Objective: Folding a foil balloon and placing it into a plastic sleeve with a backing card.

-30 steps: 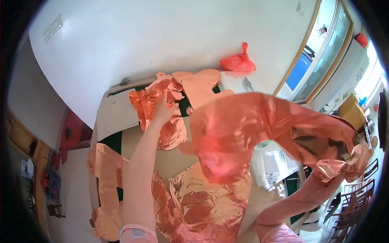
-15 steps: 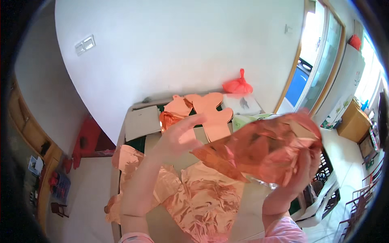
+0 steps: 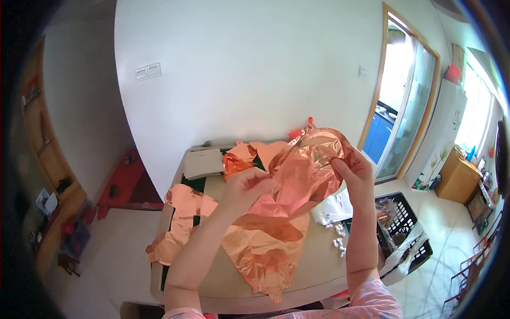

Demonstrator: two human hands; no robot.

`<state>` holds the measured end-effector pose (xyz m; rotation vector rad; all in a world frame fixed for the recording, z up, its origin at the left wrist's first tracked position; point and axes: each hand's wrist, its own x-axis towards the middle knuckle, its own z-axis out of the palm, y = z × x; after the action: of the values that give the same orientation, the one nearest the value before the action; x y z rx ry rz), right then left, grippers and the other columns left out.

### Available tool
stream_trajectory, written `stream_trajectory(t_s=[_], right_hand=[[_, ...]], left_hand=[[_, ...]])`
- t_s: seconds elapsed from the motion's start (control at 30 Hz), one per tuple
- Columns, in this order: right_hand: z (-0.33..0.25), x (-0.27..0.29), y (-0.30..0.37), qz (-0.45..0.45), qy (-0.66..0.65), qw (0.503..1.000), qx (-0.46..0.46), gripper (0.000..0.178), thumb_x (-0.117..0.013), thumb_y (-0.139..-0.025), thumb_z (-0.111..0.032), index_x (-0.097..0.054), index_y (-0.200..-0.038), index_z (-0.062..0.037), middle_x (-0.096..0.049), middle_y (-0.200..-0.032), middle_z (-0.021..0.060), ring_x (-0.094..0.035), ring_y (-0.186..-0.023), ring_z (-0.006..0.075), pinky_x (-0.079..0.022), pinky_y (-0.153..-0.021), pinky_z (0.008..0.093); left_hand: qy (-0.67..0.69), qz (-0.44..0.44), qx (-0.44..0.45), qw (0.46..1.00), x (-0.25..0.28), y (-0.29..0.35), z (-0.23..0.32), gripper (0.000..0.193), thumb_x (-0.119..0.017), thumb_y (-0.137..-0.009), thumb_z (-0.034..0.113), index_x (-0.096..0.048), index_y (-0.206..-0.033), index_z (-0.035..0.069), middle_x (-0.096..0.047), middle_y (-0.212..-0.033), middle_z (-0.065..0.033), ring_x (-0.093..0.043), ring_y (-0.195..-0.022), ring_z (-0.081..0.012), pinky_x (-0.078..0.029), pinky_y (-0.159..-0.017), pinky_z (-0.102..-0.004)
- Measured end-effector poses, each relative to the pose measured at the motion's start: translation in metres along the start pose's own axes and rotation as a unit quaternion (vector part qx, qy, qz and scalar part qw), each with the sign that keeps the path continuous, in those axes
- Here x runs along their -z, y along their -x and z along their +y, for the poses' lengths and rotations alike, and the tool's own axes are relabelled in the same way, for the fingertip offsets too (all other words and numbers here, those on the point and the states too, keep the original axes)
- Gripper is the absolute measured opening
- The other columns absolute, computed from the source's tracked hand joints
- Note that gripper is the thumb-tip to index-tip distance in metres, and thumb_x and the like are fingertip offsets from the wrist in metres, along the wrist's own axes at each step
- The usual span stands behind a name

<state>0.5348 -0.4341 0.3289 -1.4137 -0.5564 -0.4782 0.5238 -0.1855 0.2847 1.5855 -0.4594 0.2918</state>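
Observation:
A crumpled rose-gold foil balloon (image 3: 305, 178) is lifted above the table between my two hands. My left hand (image 3: 245, 189) pinches its left edge with the fingers closed together. On the far right side my right hand (image 3: 357, 173) grips the foil, thumb on the front and the other fingers hidden behind. Below, another flat foil balloon (image 3: 268, 258) lies across the front of the table. A third foil balloon (image 3: 180, 226) rests at the table's left side, and more foil shapes (image 3: 241, 157) lie at the back, partly covered by the held one.
The table (image 3: 212, 287) stands against a white wall. Grey-beige boards (image 3: 204, 164) lie at its back left. Small white pieces (image 3: 339, 245) and a white packet (image 3: 334, 208) are near my right forearm. A black basket (image 3: 406, 218) stands beside the table's right side.
My left hand, open and apart from the foil before, now pinches its edge. The held balloon has turned more upright and spread out. The view has shifted, showing more of the table's front.

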Motion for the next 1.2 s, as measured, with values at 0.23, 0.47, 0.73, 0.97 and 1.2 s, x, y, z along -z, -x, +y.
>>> stream_trajectory(t_s=[0.23, 0.47, 0.73, 0.97, 1.2], right_hand=[[-0.014, -0.015, 0.022, -0.011, -0.045, 0.999, 0.008, 0.025, -0.064, -0.086, 0.004, -0.062, -0.111, 0.0061, -0.067, -0.093, 0.0041, -0.061, -0.080, 0.0062, -0.049, -0.071, 0.0200], [-0.026, -0.030, 0.042, -0.042, -0.017, 0.998, 0.037, 0.026, -0.065, -0.085, 0.005, -0.063, -0.110, 0.0043, -0.068, -0.093, 0.0034, -0.062, -0.083, 0.0067, -0.050, -0.075, 0.0205], [-0.028, -0.026, 0.047, -0.057, 0.016, 0.998, -0.004, 0.018, -0.066, -0.084, 0.006, -0.062, -0.101, 0.0013, -0.066, -0.092, 0.0021, -0.058, -0.080, 0.0041, -0.047, -0.069, 0.0199], [-0.020, -0.037, 0.044, -0.042, 0.024, 0.998, 0.028, 0.017, -0.071, -0.081, 0.004, -0.056, -0.085, -0.0023, -0.061, -0.082, -0.0015, -0.054, -0.074, 0.0016, -0.043, -0.062, 0.0173], [-0.008, -0.036, 0.039, -0.099, 0.013, 0.995, -0.016, 0.021, -0.071, -0.082, 0.001, -0.059, -0.099, -0.0002, -0.061, -0.090, 0.0001, -0.056, -0.080, 0.0053, -0.046, -0.069, 0.0203]], left_hand=[[0.024, 0.103, -0.097, 0.990, 0.003, 0.042, -0.003, 0.017, -0.065, -0.089, 0.006, -0.060, -0.105, 0.005, -0.062, -0.104, -0.0024, -0.058, -0.085, -0.0073, -0.049, -0.075, -0.0249], [0.001, 0.070, -0.123, 0.990, -0.006, 0.058, 0.023, 0.021, -0.067, -0.085, 0.002, -0.061, -0.105, 0.002, -0.060, -0.100, -0.0001, -0.056, -0.085, -0.0071, -0.046, -0.075, -0.0229], [-0.050, 0.094, -0.150, 0.983, -0.006, 0.056, 0.010, 0.014, -0.072, -0.082, 0.007, -0.060, -0.081, -0.001, -0.058, -0.083, -0.0014, -0.048, -0.072, -0.0092, -0.038, -0.065, -0.0239], [0.167, 0.082, -0.026, 0.982, -0.011, 0.051, 0.041, 0.013, -0.072, -0.084, 0.010, -0.068, -0.091, -0.001, -0.067, -0.088, -0.0035, -0.058, -0.077, -0.0060, -0.045, -0.069, -0.0231], [0.027, -0.014, 0.011, 0.999, -0.005, 0.042, 0.019, 0.018, -0.071, -0.085, 0.013, -0.071, -0.099, 0.001, -0.068, -0.078, 0.0017, -0.056, -0.070, -0.0029, -0.044, -0.062, -0.0224]])
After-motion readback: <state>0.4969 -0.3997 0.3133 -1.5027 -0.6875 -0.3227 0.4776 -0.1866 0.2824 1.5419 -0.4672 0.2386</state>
